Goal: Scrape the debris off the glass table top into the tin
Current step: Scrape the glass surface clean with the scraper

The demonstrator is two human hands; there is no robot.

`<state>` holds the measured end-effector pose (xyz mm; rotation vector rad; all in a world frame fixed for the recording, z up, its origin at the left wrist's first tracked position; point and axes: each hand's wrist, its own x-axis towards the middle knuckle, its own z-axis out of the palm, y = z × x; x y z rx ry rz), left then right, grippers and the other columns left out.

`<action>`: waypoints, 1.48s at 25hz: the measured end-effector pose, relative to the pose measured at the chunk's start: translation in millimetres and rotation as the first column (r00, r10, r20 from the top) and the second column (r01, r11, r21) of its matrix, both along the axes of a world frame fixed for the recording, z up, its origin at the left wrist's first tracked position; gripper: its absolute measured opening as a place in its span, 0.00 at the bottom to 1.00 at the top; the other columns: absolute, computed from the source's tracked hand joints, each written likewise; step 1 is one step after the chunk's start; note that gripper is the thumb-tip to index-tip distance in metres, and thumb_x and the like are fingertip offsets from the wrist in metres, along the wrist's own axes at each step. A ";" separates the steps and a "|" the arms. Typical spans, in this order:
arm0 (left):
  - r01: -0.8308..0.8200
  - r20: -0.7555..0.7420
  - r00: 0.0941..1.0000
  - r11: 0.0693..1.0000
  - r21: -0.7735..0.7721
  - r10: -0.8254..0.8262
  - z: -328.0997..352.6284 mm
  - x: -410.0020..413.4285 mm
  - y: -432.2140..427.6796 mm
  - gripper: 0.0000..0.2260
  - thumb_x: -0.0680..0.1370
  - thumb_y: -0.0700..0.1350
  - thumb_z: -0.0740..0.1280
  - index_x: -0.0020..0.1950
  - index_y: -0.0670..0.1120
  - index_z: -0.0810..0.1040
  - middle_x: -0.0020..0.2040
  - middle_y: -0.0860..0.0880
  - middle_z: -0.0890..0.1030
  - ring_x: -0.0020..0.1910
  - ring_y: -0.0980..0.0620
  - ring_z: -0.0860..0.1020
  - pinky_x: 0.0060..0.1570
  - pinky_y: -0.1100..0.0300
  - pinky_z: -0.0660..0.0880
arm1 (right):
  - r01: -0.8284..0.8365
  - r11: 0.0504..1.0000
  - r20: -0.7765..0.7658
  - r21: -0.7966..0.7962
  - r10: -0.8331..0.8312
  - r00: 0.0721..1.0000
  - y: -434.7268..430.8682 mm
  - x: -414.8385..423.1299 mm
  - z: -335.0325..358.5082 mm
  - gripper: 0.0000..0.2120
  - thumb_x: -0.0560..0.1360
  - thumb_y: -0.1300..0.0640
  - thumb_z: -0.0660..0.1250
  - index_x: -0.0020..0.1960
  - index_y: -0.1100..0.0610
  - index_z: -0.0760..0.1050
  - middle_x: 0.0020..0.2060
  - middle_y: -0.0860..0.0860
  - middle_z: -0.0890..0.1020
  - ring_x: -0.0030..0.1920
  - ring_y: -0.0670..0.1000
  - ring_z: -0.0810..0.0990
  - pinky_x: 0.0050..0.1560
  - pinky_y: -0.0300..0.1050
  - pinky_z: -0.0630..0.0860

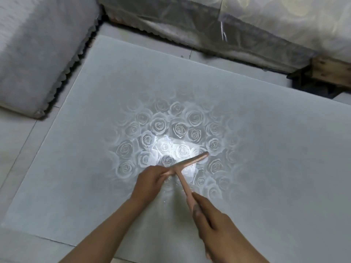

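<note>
Scraper [187,162] handle in right hand [212,223], left hand [150,179] holding blade end

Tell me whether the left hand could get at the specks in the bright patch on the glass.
Probably yes: the left hand pinches the scraper by its blade end right beside the specks, with only bare glass table top between them.

Grey cushion [38,54] upper left; plastic-wrapped upholstery [209,25] along top; wooden frame [330,73] right.
</note>
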<state>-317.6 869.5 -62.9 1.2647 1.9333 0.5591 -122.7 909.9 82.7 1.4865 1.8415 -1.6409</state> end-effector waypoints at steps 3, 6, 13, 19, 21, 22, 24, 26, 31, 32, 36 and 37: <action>0.050 0.021 0.999 0.998 -0.027 -0.049 15.0 10.2 11.4 0.11 0.79 0.43 0.66 0.59 0.47 0.81 0.53 0.47 0.83 0.54 0.46 0.78 0.54 0.55 0.71 | -0.153 0.985 0.025 0.079 0.152 0.988 30.1 25.0 0.6 0.21 0.82 0.49 0.53 0.74 0.45 0.58 0.49 0.46 0.79 0.45 0.50 0.81 0.53 0.38 0.73; 0.006 -0.150 0.989 1.000 -0.025 -0.010 26.8 7.0 23.3 0.16 0.79 0.44 0.64 0.66 0.42 0.76 0.64 0.44 0.77 0.64 0.44 0.73 0.64 0.54 0.67 | -0.178 0.971 0.032 0.160 0.175 0.984 88.3 76.6 6.5 0.14 0.80 0.53 0.59 0.65 0.47 0.68 0.40 0.43 0.77 0.39 0.42 0.76 0.49 0.42 0.73; -0.040 -0.474 0.867 0.928 -0.369 -0.151 21.3 -4.2 27.2 0.13 0.77 0.40 0.57 0.60 0.36 0.70 0.62 0.35 0.69 0.59 0.37 0.70 0.56 0.47 0.69 | -0.476 0.845 0.359 0.243 0.377 0.853 204.3 194.7 -6.8 0.08 0.79 0.48 0.60 0.56 0.36 0.69 0.35 0.39 0.79 0.36 0.44 0.77 0.41 0.40 0.75; -0.077 -0.578 0.778 0.876 -0.476 -0.246 11.0 -0.9 34.9 0.23 0.76 0.44 0.46 0.69 0.39 0.64 0.72 0.39 0.61 0.68 0.43 0.64 0.63 0.53 0.66 | -0.715 0.614 0.210 0.336 0.691 0.692 209.1 107.8 -73.5 0.13 0.81 0.47 0.56 0.64 0.37 0.65 0.56 0.39 0.77 0.54 0.47 0.75 0.48 0.43 0.70; -0.067 -0.587 0.746 0.841 -0.536 -0.314 11.0 -4.6 38.6 0.21 0.79 0.45 0.51 0.71 0.41 0.62 0.74 0.41 0.59 0.69 0.45 0.65 0.61 0.54 0.66 | -0.765 0.492 0.230 0.415 0.757 0.612 231.3 99.7 -64.6 0.14 0.80 0.44 0.55 0.64 0.33 0.63 0.51 0.31 0.75 0.50 0.42 0.75 0.46 0.42 0.68; -0.069 -0.591 0.731 0.824 -0.563 -0.342 11.4 -6.8 41.1 0.21 0.79 0.45 0.53 0.72 0.42 0.61 0.75 0.41 0.58 0.69 0.46 0.65 0.61 0.54 0.66 | -0.775 0.452 0.267 0.443 0.759 0.594 252.0 105.2 -55.3 0.14 0.79 0.42 0.55 0.62 0.30 0.61 0.46 0.27 0.74 0.46 0.38 0.74 0.44 0.41 0.67; -0.078 -0.576 0.726 0.787 -0.611 -0.376 12.3 -7.9 47.1 0.21 0.79 0.45 0.54 0.72 0.42 0.61 0.76 0.41 0.58 0.70 0.45 0.66 0.63 0.54 0.66 | -0.784 0.468 0.391 0.408 0.686 0.613 296.2 126.9 -34.5 0.12 0.76 0.39 0.54 0.58 0.26 0.61 0.39 0.24 0.74 0.39 0.36 0.74 0.39 0.38 0.67; -0.087 -0.558 0.730 0.755 -0.650 -0.396 12.9 -5.4 53.5 0.21 0.80 0.44 0.53 0.72 0.41 0.62 0.76 0.40 0.58 0.70 0.44 0.66 0.64 0.53 0.66 | -0.800 0.440 0.487 0.407 0.637 0.598 319.6 141.5 -27.6 0.12 0.77 0.37 0.52 0.59 0.29 0.64 0.39 0.28 0.76 0.42 0.38 0.77 0.39 0.39 0.68; -0.131 -0.495 0.801 0.709 -0.692 -0.335 15.2 -2.8 63.9 0.22 0.80 0.42 0.52 0.74 0.41 0.59 0.77 0.40 0.54 0.73 0.44 0.62 0.67 0.51 0.63 | -0.814 0.314 0.339 0.488 0.792 0.508 258.5 57.5 -70.0 0.14 0.80 0.42 0.52 0.64 0.38 0.66 0.53 0.42 0.80 0.53 0.50 0.78 0.48 0.46 0.73; -0.133 -0.476 0.818 0.700 -0.702 -0.321 15.9 -2.3 64.1 0.22 0.80 0.42 0.52 0.74 0.41 0.60 0.77 0.41 0.54 0.73 0.44 0.61 0.67 0.50 0.63 | -0.803 0.299 0.308 0.516 0.810 0.500 251.5 47.1 -75.0 0.13 0.80 0.42 0.51 0.63 0.39 0.66 0.52 0.43 0.81 0.52 0.51 0.79 0.47 0.47 0.74; -0.178 -0.542 0.787 0.731 -0.658 -0.296 27.3 -10.0 72.5 0.15 0.79 0.43 0.54 0.63 0.45 0.73 0.66 0.45 0.72 0.62 0.46 0.73 0.60 0.53 0.68 | -0.712 0.414 0.338 0.567 0.671 0.660 308.1 106.7 -41.6 0.17 0.74 0.30 0.44 0.58 0.28 0.63 0.48 0.31 0.79 0.47 0.45 0.80 0.43 0.45 0.74; -0.198 -0.587 0.759 0.759 -0.621 -0.283 31.3 -13.0 77.8 0.14 0.78 0.44 0.55 0.60 0.45 0.75 0.62 0.46 0.75 0.59 0.47 0.75 0.57 0.55 0.69 | -0.692 0.446 0.394 0.567 0.591 0.704 328.3 132.2 -31.1 0.18 0.71 0.27 0.42 0.56 0.25 0.63 0.44 0.28 0.78 0.43 0.43 0.80 0.41 0.44 0.74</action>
